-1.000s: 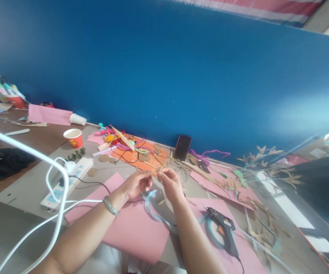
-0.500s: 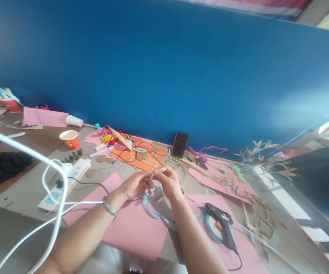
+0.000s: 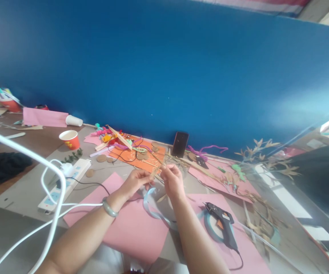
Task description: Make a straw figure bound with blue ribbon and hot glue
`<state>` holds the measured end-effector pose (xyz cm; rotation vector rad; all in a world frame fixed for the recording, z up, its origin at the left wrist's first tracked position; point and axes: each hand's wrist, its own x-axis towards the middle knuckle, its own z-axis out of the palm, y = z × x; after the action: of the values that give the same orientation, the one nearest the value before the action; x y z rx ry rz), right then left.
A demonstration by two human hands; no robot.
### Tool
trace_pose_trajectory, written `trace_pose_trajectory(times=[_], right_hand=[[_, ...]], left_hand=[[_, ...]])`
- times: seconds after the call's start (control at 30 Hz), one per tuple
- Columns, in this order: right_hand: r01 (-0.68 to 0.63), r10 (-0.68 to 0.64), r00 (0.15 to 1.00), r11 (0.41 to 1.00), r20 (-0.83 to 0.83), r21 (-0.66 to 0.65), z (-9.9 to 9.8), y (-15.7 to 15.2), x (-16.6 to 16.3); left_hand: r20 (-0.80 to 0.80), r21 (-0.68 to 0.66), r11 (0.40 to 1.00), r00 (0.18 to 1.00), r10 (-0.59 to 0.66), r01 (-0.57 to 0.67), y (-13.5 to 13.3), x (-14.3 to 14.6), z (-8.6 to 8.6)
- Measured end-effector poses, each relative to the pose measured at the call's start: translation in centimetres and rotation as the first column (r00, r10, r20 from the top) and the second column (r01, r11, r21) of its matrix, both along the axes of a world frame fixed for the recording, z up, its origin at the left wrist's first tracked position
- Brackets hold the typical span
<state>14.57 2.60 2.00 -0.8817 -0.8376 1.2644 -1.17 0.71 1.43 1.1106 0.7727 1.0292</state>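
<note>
My left hand (image 3: pixel 137 183), with a pale green bangle (image 3: pixel 110 207) at the wrist, pinches a small straw-coloured dried plant piece (image 3: pixel 154 173) between thumb and fingers. Close beside it on the right, my right hand (image 3: pixel 173 182) has its fingertips pressed together at the same piece; the exact grip is hidden. Just below my left fingers a light blue ribbon (image 3: pixel 147 205) loops down and runs to the right. Pink paper (image 3: pixel 136 232) lies under my left forearm.
A black glue gun (image 3: pixel 223 222) rests on pink paper at right. Orange paper (image 3: pixel 143 163) with craft scraps and a dark phone (image 3: pixel 180 144) stand ahead. Left are a power strip (image 3: pixel 74 179), white cables (image 3: pixel 60 213) and a paper cup (image 3: pixel 69 139). Dried branches (image 3: pixel 263 217) lie far right.
My hands have moved slightly apart. My left hand has turned, its thumb and fingers now stretched toward the plant piece; my right hand has shifted a little right.
</note>
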Motion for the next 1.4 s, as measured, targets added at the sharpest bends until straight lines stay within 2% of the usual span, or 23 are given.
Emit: trace_pose_trajectory(times=[0.17, 0.3, 0.37, 0.5, 0.6, 0.87, 1.1, 1.2, 1.4], right_hand=[[-0.006, 0.005, 0.999, 1.0, -0.05, -0.019, 0.1, 0.1, 0.3], [-0.071, 0.071, 0.997, 0.997, -0.009, -0.025, -0.1, 0.0, 0.2], [-0.119, 0.12, 0.992, 0.992, 0.026, -0.031, -0.2, -0.1, 0.2], [-0.236, 0.238, 0.97, 0.971, 0.039, -0.048, -0.2, -0.2, 0.2], [-0.297, 0.299, 0.953, 0.953, 0.036, -0.052, -0.2, -0.3, 0.0], [-0.206, 0.207, 0.975, 0.978, 0.078, -0.02, -0.9, -0.1, 0.0], [-0.083, 0.072, 0.964, 0.996, 0.255, 0.03, -0.7, -0.4, -0.4], [-0.081, 0.073, 0.969, 0.997, 0.237, 0.021, -0.7, -0.3, -0.5], [-0.14, 0.14, 0.982, 0.99, 0.126, -0.004, -0.8, -0.1, -0.2]], left_hand=[[0.014, -0.011, 0.998, 0.998, 0.056, -0.056, 0.0, 0.0, -0.2], [0.011, -0.025, 0.995, 0.995, 0.095, -0.094, 0.1, 0.1, -0.2], [0.042, -0.063, 0.996, 0.997, 0.07, -0.067, 0.1, 0.1, -0.2], [0.216, -0.198, 0.977, 0.976, -0.039, 0.083, 0.1, 0.1, -0.4], [0.288, -0.243, 0.957, 0.954, -0.084, 0.157, -0.1, 0.2, -0.2], [0.196, -0.221, 0.964, 0.975, -0.106, 0.149, -0.2, 0.2, 0.3], [0.012, -0.055, 0.998, 0.999, 0.037, -0.036, 0.2, 0.3, -0.4], [-0.007, -0.027, 0.996, 0.996, 0.089, -0.089, 0.3, 0.2, -0.5], [-0.033, -0.009, 0.994, 0.993, 0.111, -0.111, 0.4, 0.1, -0.6]])
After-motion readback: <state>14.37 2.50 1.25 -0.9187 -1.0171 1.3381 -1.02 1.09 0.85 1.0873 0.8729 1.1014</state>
